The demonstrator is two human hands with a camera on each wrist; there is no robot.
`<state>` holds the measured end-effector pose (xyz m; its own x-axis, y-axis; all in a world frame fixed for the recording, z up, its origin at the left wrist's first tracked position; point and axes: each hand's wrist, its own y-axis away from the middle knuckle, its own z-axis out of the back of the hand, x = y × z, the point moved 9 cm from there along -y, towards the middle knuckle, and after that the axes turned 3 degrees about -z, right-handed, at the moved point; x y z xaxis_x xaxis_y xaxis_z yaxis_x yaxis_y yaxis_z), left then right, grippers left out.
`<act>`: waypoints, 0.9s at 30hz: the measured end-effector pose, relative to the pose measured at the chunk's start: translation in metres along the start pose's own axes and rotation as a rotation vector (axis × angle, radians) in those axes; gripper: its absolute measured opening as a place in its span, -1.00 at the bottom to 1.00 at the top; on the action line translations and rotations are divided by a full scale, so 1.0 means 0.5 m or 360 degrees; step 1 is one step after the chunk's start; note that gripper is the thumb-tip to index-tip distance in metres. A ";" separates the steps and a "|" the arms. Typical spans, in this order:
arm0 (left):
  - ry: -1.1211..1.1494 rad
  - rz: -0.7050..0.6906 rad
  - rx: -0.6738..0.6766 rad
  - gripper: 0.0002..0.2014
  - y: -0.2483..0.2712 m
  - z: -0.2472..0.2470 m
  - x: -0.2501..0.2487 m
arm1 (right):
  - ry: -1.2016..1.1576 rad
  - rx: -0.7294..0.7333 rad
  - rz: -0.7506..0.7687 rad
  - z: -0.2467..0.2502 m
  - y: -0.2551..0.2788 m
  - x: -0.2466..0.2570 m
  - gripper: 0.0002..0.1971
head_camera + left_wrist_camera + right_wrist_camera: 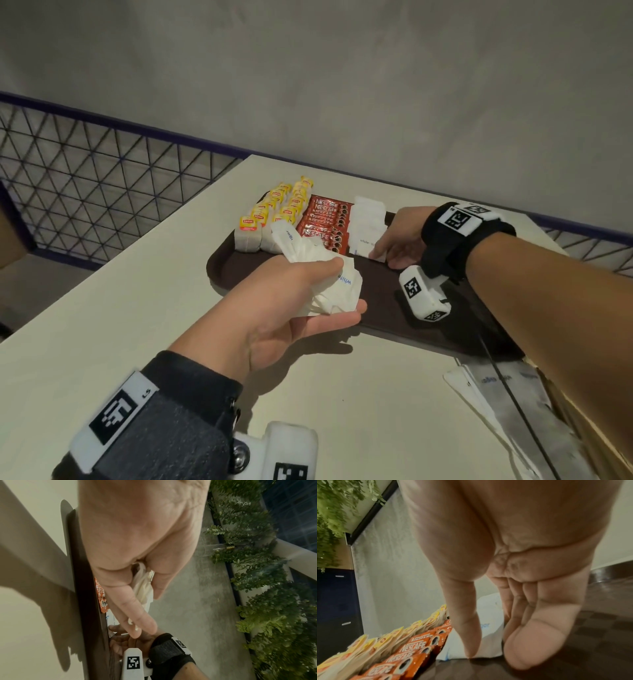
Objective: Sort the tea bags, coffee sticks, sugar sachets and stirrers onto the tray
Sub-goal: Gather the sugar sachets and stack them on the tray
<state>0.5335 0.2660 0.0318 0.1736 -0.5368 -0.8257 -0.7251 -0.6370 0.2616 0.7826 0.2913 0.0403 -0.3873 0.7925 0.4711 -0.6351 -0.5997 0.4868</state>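
- The tea bags [270,216] stand in two yellow-tagged rows at the left end of the brown tray [239,270]; they look sorted and need no touching.
- The coffee sticks [323,222] lie in a red overlapping column just right of them.
- The left hand [291,301] hovers over the tray's near edge with its fingers curled around a bunch of white sugar sachets [325,274]; a steady hold with the bunch fanned would let one sachet come away at a time.
- The laid sugar sachets [368,222] form a white column beside the coffee.
- The right hand [400,240] rests at that column's near end, fingers bent down on the front sachet [375,253]; whether it pinches or only presses, I cannot tell.
- To do this step well, I judge each sachet should overlap the last, square to the coffee column.
- Paper-wrapped stirrers [507,404] lie on the table [102,325], off the tray.
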 end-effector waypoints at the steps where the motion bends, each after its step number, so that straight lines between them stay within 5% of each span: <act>1: 0.0006 -0.0006 -0.0002 -0.62 -0.001 0.000 -0.001 | -0.0012 -0.0013 0.0011 -0.001 -0.003 0.003 -0.57; 8: 0.0012 -0.0058 0.0039 -0.65 0.002 -0.010 -0.010 | 0.0040 -0.0103 0.0112 0.002 0.006 0.022 -0.67; 13: 0.0113 -0.0073 -0.0032 -0.76 0.005 0.000 -0.016 | 0.0130 -0.0368 0.0334 0.049 0.081 0.048 -0.66; 17: 0.0131 -0.0136 -0.0048 -0.75 0.013 0.002 -0.027 | -0.0581 0.0090 0.0472 -0.008 0.195 0.042 -0.66; 20: 0.0040 -0.0209 -0.0012 -0.73 0.021 -0.006 -0.033 | -0.0720 0.0405 0.0625 -0.062 0.275 0.027 -0.64; 27: -0.0171 -0.0174 0.0097 -0.73 0.023 -0.029 -0.015 | -0.0543 0.0388 0.0612 -0.079 0.307 -0.032 -0.67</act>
<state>0.5335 0.2546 0.0483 0.1841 -0.4019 -0.8970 -0.7454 -0.6519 0.1392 0.6646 0.1910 0.0786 -0.2966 0.4555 0.8394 -0.3024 -0.8785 0.3699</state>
